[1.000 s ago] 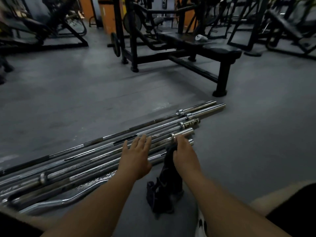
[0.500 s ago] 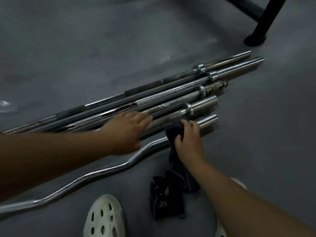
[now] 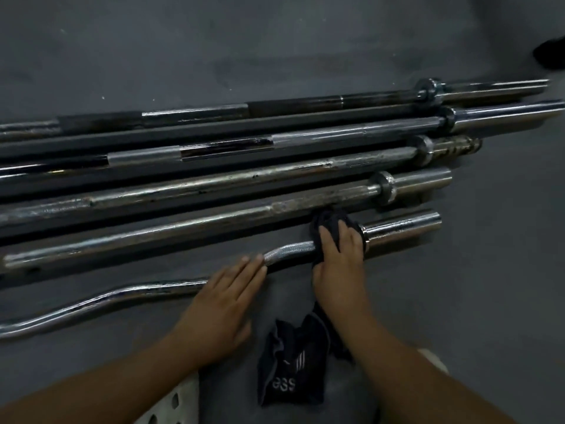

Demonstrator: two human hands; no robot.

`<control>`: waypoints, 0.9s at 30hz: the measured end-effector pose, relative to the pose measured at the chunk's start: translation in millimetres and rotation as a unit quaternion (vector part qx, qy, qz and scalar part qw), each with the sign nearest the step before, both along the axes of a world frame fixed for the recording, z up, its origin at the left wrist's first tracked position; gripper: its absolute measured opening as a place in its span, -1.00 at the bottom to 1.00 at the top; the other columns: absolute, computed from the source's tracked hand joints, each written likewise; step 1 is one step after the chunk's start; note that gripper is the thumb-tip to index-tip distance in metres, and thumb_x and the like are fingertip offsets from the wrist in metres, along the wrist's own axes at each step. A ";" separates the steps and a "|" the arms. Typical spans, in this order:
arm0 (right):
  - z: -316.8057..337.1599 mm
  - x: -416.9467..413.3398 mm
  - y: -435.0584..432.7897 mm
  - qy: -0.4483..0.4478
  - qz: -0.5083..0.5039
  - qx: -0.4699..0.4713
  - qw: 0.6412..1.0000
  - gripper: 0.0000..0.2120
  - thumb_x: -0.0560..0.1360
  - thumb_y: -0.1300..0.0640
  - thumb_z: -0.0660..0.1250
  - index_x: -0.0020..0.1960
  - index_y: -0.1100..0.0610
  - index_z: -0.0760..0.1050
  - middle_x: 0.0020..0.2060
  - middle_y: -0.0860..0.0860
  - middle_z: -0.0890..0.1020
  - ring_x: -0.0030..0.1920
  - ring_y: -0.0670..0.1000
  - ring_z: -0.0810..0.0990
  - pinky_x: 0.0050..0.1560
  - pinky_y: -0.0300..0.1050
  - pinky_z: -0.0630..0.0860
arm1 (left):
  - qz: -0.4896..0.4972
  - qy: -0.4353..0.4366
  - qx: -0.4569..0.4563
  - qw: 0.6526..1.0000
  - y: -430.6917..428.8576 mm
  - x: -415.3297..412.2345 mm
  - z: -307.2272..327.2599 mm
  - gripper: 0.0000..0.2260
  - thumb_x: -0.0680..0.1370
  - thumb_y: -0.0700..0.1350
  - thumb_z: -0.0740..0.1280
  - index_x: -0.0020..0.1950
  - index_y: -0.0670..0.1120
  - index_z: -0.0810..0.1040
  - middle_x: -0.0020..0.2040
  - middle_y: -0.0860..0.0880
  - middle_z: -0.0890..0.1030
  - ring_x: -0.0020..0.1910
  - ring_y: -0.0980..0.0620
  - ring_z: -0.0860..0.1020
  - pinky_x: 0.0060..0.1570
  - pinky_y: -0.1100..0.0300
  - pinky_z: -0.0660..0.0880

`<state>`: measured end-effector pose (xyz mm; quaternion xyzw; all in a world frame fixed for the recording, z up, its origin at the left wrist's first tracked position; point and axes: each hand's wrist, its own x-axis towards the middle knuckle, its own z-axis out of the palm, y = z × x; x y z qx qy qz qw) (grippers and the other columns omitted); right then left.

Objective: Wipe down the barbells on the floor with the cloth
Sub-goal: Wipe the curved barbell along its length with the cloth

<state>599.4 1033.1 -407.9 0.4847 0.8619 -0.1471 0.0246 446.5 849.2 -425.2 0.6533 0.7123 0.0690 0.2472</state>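
Note:
Several straight steel barbells [image 3: 275, 175] lie side by side on the grey floor, sleeves pointing right. Nearest me lies a curved chrome bar [image 3: 101, 298] with a thick sleeve [image 3: 403, 228] at its right end. A black cloth [image 3: 290, 362] is draped over that bar next to the sleeve collar, its loose end trailing on the floor. My right hand [image 3: 339, 264] presses the cloth onto the bar, fingers wrapped over it. With straight fingers, my left hand [image 3: 226, 301] rests flat on the curved bar just left of its knurled section.
A white perforated shoe [image 3: 171, 405] shows at the bottom edge between my arms. A dark foot of gym equipment [image 3: 550, 53] sits at the far right. Bare grey floor [image 3: 275, 41] stretches beyond the bars and to the right of their sleeves.
The view has tilted down and closer to the bars. My left hand has come off the straight bars onto the curved bar. My right hand with the cloth stays near the curved bar's collar.

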 end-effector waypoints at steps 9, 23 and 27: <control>-5.4 16.3 24.0 0.022 0.084 -0.035 0.996 -0.39 0.38 0.38 0.29 0.40 0.06 0.45 0.46 0.07 0.36 0.43 0.14 0.33 0.38 0.06 0.43 | -0.013 -0.067 0.025 0.997 -1.1 -18.0 -5.0 -0.17 0.32 -0.03 0.25 0.59 -0.16 0.17 0.62 -0.09 0.09 0.56 -0.06 0.18 0.45 0.04 0.19; -8.2 0.1 -24.7 0.058 0.024 -0.065 0.996 -0.38 0.44 0.45 0.26 0.47 0.11 0.40 0.53 0.17 0.27 0.54 0.19 0.20 0.52 0.06 0.25 | -0.010 -0.090 0.007 0.996 -4.9 -21.7 -10.4 -0.06 0.33 -0.04 0.33 0.63 -0.09 -0.05 0.64 -0.03 -0.07 0.60 0.02 0.02 0.51 0.05 0.15; 3.3 -5.1 -20.5 0.056 0.164 -0.074 0.982 -0.44 0.43 0.34 0.33 0.39 0.00 0.46 0.45 0.12 0.36 0.47 0.16 0.30 0.31 0.06 0.48 | -0.010 -0.105 0.004 0.994 -5.0 -24.5 -9.4 -0.03 0.34 -0.02 0.36 0.63 -0.03 -0.10 0.64 0.00 -0.10 0.60 0.06 -0.01 0.52 0.07 0.11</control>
